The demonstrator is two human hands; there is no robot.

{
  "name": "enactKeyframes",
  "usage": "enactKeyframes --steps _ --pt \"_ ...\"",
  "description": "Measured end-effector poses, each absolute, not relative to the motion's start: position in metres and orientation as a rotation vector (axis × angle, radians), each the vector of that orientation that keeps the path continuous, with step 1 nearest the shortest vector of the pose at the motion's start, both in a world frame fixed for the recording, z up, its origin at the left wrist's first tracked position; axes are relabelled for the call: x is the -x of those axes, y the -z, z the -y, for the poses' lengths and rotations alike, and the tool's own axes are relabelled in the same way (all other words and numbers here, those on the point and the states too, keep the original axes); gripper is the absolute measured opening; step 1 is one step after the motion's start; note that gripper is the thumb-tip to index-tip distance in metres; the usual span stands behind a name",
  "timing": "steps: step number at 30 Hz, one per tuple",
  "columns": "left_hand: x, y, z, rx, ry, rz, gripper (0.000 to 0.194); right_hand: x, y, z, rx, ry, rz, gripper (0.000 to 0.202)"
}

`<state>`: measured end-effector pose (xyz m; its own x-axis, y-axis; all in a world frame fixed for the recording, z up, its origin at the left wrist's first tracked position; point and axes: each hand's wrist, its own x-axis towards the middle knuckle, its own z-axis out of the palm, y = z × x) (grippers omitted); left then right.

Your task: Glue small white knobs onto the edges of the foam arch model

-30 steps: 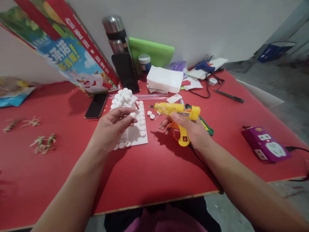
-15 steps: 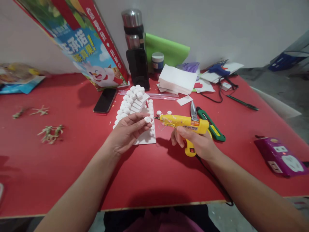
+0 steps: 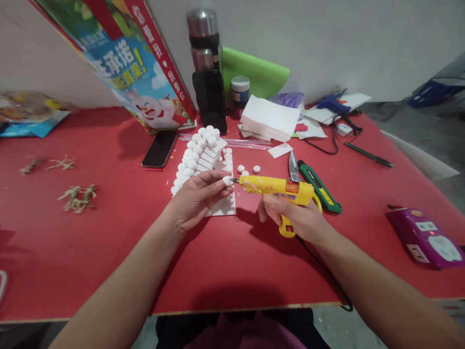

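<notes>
Between its fingertips my left hand [image 3: 199, 196] pinches a small white ball [image 3: 227, 181]. My right hand [image 3: 290, 211] is wrapped round the handle of a yellow glue gun [image 3: 272, 186], whose nozzle tip meets the ball. Behind my left hand stands a white model with steps [image 3: 208, 159], its left side lined with rounded white pieces; my fingers hide part of its base. Several loose white pieces [image 3: 256, 169] lie just behind the glue gun.
Scissors [image 3: 293, 167] and a green cutter [image 3: 319, 189] lie right of the glue gun. Behind are a phone [image 3: 160, 149], white sheets [image 3: 271, 118], a flask [image 3: 202, 29] and a colourful box [image 3: 145, 92]. A purple power strip [image 3: 423, 237] is at right, twine figures [image 3: 80, 198] at left.
The ball in my left hand and the glue gun's nozzle have come together; before, a small gap separated them. The whole view has shifted slightly.
</notes>
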<state>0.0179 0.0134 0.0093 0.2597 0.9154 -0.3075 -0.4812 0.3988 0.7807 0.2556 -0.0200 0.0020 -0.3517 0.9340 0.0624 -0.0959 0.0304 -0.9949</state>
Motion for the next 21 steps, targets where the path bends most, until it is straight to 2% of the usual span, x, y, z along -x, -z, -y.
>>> enactKeyframes --steps 16,21 --pt "-0.0151 -0.0097 -0.0139 -0.595 -1.018 -0.845 0.037 -0.2574 -0.0002 0.0197 0.956 -1.478 1.425 0.058" --pt "-0.0134 -0.0083 -0.014 -0.598 -1.006 -0.849 0.029 -0.2581 -0.0001 0.0205 0.966 -1.475 1.434 0.058"
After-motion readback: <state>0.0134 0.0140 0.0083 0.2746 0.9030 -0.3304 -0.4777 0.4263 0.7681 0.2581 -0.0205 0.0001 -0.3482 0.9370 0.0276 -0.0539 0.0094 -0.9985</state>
